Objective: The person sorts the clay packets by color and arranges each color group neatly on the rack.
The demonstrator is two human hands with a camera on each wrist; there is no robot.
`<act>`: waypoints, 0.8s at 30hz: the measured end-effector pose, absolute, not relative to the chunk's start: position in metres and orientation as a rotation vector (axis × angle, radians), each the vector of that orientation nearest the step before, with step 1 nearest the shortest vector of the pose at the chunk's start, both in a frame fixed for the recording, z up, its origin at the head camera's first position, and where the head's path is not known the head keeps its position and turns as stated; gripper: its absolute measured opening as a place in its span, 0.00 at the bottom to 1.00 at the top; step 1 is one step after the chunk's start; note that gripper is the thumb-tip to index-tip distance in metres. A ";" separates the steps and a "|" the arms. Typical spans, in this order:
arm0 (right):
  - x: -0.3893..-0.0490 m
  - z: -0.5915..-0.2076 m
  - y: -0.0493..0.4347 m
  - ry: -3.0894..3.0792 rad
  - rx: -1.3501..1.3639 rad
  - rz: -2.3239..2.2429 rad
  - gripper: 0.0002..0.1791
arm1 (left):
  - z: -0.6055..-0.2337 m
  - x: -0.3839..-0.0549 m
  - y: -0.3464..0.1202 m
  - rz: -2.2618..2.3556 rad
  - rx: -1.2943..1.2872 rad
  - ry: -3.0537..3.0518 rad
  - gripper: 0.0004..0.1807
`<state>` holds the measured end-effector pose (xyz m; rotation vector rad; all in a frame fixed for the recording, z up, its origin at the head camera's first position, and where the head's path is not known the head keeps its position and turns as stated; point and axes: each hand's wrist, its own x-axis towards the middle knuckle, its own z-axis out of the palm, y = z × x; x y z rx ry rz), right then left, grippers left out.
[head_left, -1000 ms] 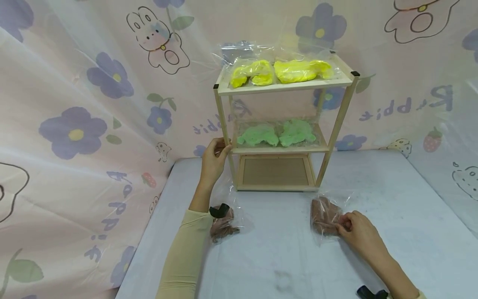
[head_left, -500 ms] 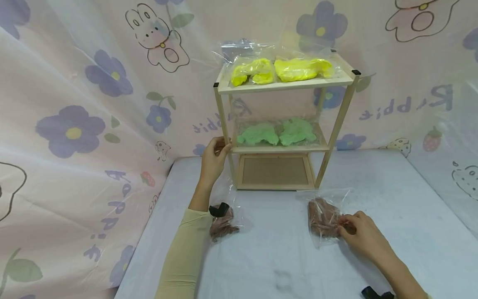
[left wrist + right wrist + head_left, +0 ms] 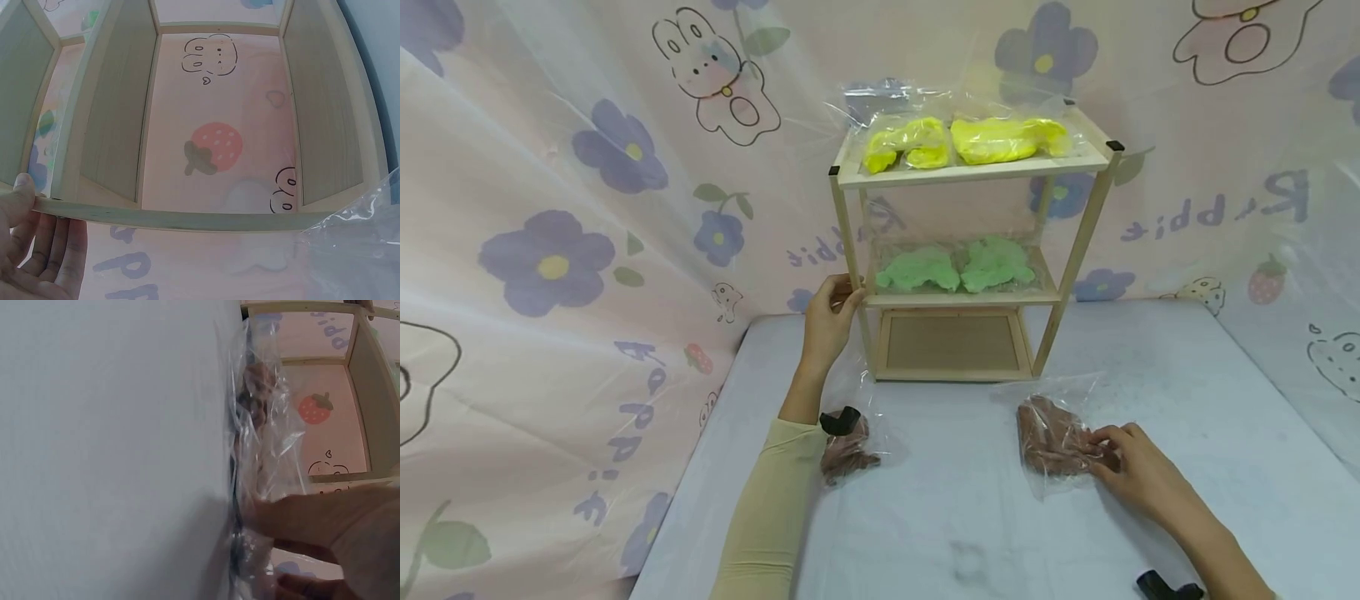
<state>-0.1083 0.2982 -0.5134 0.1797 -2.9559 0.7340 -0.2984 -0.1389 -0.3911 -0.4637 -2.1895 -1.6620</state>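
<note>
My left hand (image 3: pixel 829 329) grips the left front post of a small wooden shelf rack (image 3: pixel 962 302), beside its middle board. In the left wrist view the thumb lies on one side of the post (image 3: pixel 187 220) and the fingers on the other. On the table at the right lies a clear plastic bag of brown clay-like lumps (image 3: pixel 1051 437). The right hand (image 3: pixel 1138 471) pinches that bag's right edge between thumb and fingers. The right wrist view shows the bag (image 3: pixel 269 437) from the side, low against the white tabletop, the fingertips partly hidden in its film.
A second bag of brown lumps (image 3: pixel 848 454) lies under the left forearm. Yellow bagged lumps (image 3: pixel 1007 142) lie on the top shelf, green bagged ones (image 3: pixel 996 265) on the middle shelf. The bottom shelf (image 3: pixel 955 343) shows its bare panel. A patterned curtain (image 3: pixel 550 400) hangs behind.
The bag on the right has shifted slightly left, and the right hand has moved a little to the right along its edge. The left hand stays on the post.
</note>
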 end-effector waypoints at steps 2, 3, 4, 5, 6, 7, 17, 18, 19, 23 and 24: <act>-0.110 -0.514 0.298 -2.966 0.174 0.735 0.23 | -0.391 -0.298 -0.139 -1.660 -0.463 -2.191 0.20; -0.110 -0.514 0.298 -2.971 0.175 0.730 0.23 | -0.391 -0.298 -0.139 -1.660 -0.463 -2.190 0.20; -0.110 -0.514 0.298 -2.973 0.178 0.730 0.23 | -0.391 -0.298 -0.139 -1.660 -0.462 -2.190 0.20; -0.110 -0.514 0.298 -2.971 0.183 0.732 0.23 | -0.391 -0.298 -0.139 -1.661 -0.462 -2.190 0.20; -0.110 -0.514 0.298 -2.967 0.190 0.729 0.22 | -0.391 -0.298 -0.139 -1.663 -0.461 -2.190 0.20; -0.110 -0.514 0.298 -2.964 0.200 0.728 0.22 | -0.391 -0.298 -0.139 -1.663 -0.461 -2.191 0.20; -0.111 -0.512 0.288 -2.982 0.247 0.912 0.13 | -0.388 -0.296 -0.138 -1.646 -0.449 -2.214 0.20; -0.111 -0.511 0.287 -2.983 0.250 0.931 0.13 | -0.388 -0.296 -0.138 -1.649 -0.447 -2.216 0.20; -0.110 -0.510 0.286 -2.983 0.261 0.943 0.13 | -0.388 -0.296 -0.138 -1.655 -0.445 -2.217 0.20; -0.107 -0.508 0.279 -2.955 0.307 1.011 0.12 | -0.388 -0.296 -0.138 -1.672 -0.439 -2.214 0.20; -0.107 -0.509 0.277 -2.943 0.323 1.014 0.12 | -0.388 -0.296 -0.138 -1.676 -0.439 -2.212 0.20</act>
